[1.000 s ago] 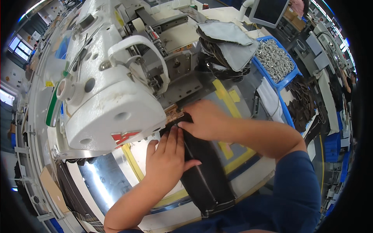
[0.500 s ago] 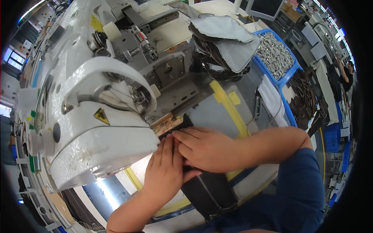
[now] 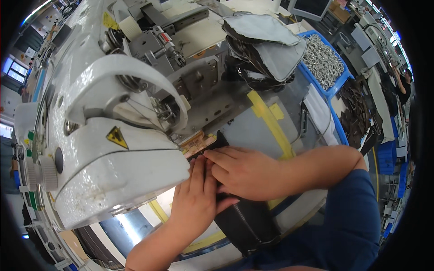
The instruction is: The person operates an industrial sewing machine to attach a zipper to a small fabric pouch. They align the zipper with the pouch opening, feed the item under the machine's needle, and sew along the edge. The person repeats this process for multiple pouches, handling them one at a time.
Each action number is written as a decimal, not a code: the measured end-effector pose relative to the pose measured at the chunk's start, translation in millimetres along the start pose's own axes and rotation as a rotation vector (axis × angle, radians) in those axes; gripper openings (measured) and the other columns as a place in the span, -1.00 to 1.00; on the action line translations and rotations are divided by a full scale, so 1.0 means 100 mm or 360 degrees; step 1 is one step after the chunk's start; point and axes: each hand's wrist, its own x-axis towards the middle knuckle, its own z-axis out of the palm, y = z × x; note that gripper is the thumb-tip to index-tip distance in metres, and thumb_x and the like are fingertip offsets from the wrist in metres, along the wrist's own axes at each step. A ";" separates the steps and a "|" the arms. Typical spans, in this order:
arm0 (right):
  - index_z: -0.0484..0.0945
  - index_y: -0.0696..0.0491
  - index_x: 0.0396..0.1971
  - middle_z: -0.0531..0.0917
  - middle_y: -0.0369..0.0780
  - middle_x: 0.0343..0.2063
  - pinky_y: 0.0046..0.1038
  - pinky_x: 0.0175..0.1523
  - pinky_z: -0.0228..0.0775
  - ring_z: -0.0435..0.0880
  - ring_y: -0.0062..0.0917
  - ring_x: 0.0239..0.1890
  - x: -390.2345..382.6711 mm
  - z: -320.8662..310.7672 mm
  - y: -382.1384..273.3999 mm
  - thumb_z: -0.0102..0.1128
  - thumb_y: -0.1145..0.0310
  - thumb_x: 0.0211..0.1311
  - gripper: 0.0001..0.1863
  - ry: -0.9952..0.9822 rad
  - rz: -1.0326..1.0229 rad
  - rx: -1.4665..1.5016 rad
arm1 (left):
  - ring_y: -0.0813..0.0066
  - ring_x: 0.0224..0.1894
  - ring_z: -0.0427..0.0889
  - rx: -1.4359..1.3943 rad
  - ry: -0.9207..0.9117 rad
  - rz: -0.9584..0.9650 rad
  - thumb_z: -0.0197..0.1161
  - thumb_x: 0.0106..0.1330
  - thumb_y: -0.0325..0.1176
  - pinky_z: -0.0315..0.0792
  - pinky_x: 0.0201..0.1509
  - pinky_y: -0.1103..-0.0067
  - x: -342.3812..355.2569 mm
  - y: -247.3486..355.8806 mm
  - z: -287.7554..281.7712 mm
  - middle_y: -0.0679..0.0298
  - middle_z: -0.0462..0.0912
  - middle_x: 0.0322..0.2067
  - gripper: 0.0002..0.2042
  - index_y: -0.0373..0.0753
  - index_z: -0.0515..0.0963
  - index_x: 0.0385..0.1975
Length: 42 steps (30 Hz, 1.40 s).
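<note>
One black panel (image 3: pixel 248 223), diagonal toward machine (image 3: pixel 122 180)

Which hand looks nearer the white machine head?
The left hand: it appears beside the white machine head, while the right hand lies farther right. Both are over the black piece.

Bears a yellow-and-black triangular warning sign (image 3: pixel 117 137) on the white sewing machine (image 3: pixel 120 180); farther back, carries a yellow label (image 3: pixel 109 20), too blurred to read. Shows small dark marks (image 3: pixel 231 122) on the grey plate (image 3: pixel 246 131).
</note>
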 end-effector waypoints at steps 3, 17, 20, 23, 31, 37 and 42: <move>0.60 0.38 0.09 0.62 0.16 0.20 -0.20 0.36 0.50 0.65 -0.09 0.23 0.02 0.00 -0.01 0.29 0.17 0.36 -0.45 -0.0014 -0.0006 0.0022 | -0.23 0.31 0.56 0.0002 0.0003 -0.0004 0.53 0.16 0.17 0.57 0.28 0.18 -0.02 -0.01 -0.01 -0.31 0.45 0.32 -0.02 -0.58 0.40 0.37; 0.59 0.25 0.02 0.65 0.02 0.07 -0.18 0.26 0.54 0.68 -0.10 0.12 -0.05 -0.55 0.02 0.39 0.06 0.33 -0.47 -0.0450 0.0282 0.0269 | -0.33 0.35 0.48 -0.0017 0.0110 -0.0011 0.60 0.05 0.21 0.38 0.44 0.03 -0.09 -0.04 0.12 -0.33 0.44 0.34 0.01 -0.56 0.45 0.31; 0.63 0.17 -0.04 0.67 -0.02 -0.04 -0.17 0.16 0.56 0.69 -0.10 0.06 -0.32 -0.88 0.11 0.35 0.07 0.40 -0.56 -0.0260 0.0562 0.0160 | -0.34 0.40 0.41 0.0018 0.0060 -0.0024 0.59 0.10 0.17 0.33 0.48 0.03 -0.10 -0.04 0.11 -0.32 0.39 0.38 0.02 -0.58 0.39 0.37; 0.70 0.10 -0.15 0.72 -0.05 -0.11 -0.16 0.13 0.57 0.71 -0.10 0.03 -0.80 -1.21 0.41 0.33 0.10 0.42 -0.67 0.0126 0.1059 -0.0037 | -0.36 0.41 0.39 0.0047 0.0033 -0.0025 0.56 0.15 0.17 0.31 0.49 0.02 -0.10 -0.04 0.14 -0.33 0.38 0.39 0.02 -0.59 0.36 0.39; 0.76 0.13 -0.22 0.79 -0.15 -0.30 -0.27 0.01 0.62 0.80 -0.29 -0.12 -2.56 -1.72 1.29 0.55 0.26 0.17 -0.71 -0.0002 0.1804 -0.0113 | -0.38 0.41 0.37 0.0065 0.0084 0.0047 0.52 0.21 0.09 0.29 0.50 0.01 -0.12 -0.04 0.16 -0.36 0.36 0.39 -0.03 -0.60 0.33 0.40; 0.73 0.14 -0.17 0.79 -0.19 -0.28 -0.35 -0.04 0.63 0.78 -0.38 -0.19 -2.80 -1.56 1.24 0.63 0.46 -0.06 -0.61 -0.0032 0.1935 -0.0055 | -0.38 0.41 0.38 0.0057 0.0120 0.0078 0.56 0.19 0.03 0.28 0.51 0.01 -0.12 -0.04 0.17 -0.35 0.35 0.40 -0.05 -0.59 0.33 0.40; 0.73 0.12 -0.27 0.78 -0.19 -0.37 -0.31 -0.09 0.62 0.78 -0.34 -0.25 -2.76 -1.52 1.22 0.67 0.45 -0.15 -0.64 0.0085 0.1868 -0.0136 | -0.34 0.39 0.40 0.0024 0.0097 0.0010 0.58 0.17 0.04 0.31 0.50 0.05 -0.12 -0.01 0.13 -0.33 0.37 0.39 -0.04 -0.58 0.35 0.39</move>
